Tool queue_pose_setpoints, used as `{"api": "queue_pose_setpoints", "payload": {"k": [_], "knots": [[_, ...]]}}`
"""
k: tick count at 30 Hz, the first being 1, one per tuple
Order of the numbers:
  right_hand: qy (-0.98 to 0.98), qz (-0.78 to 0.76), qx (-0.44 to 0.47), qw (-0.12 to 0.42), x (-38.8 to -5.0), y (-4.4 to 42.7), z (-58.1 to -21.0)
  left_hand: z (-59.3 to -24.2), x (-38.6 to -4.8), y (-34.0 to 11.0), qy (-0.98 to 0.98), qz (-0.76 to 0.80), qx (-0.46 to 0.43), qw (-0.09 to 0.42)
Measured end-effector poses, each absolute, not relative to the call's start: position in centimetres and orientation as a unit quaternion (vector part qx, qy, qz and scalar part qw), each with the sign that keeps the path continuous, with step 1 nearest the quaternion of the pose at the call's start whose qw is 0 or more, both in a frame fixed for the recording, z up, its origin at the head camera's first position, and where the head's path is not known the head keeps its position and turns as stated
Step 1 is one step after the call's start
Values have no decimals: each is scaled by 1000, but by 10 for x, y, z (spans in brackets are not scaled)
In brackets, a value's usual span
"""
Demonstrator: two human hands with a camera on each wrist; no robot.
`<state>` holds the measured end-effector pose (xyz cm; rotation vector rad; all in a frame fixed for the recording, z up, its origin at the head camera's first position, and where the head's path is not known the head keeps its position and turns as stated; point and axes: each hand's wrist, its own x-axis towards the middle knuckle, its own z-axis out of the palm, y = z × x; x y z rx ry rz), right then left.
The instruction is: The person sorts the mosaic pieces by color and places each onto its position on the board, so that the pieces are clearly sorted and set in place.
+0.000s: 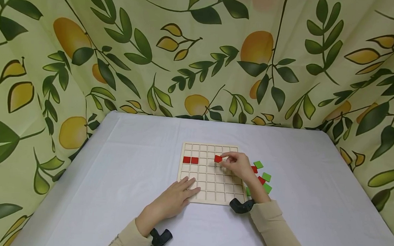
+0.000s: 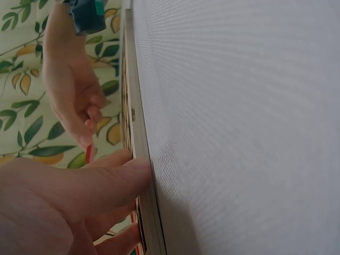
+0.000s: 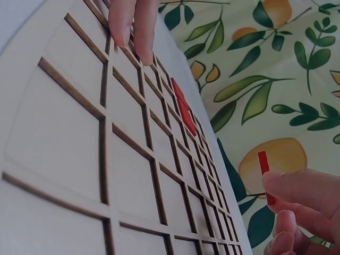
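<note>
A wooden grid board [image 1: 210,186] lies on the table, its surface split into square cells by raised strips. Two red square tiles [image 1: 190,160] sit side by side in cells near its left edge. My right hand [image 1: 236,164] pinches another red tile [image 1: 218,159] between thumb and finger above the board; the right wrist view shows this tile [image 3: 263,162] edge-on, apart from the grid. My left hand [image 1: 175,197] rests on the board's front left corner with fingers extended, and in the left wrist view its thumb [image 2: 125,178] lies against the board's edge.
Several loose green tiles [image 1: 266,176] and red tiles [image 1: 261,180] lie right of the board, partly hidden by the right forearm. A white cloth [image 1: 131,153] covers the table. Behind hangs a curtain [image 1: 171,95] printed with leaves and fruit.
</note>
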<state>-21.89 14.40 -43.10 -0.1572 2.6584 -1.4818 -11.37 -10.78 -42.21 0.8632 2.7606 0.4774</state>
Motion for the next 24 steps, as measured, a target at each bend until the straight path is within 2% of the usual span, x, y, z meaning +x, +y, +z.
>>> {"api": "queue_pose_setpoints", "payload": {"k": [24], "knots": [[860,-504,-65,53,-225,130,-438,-423,-115,-108,937,161,293,100]]}}
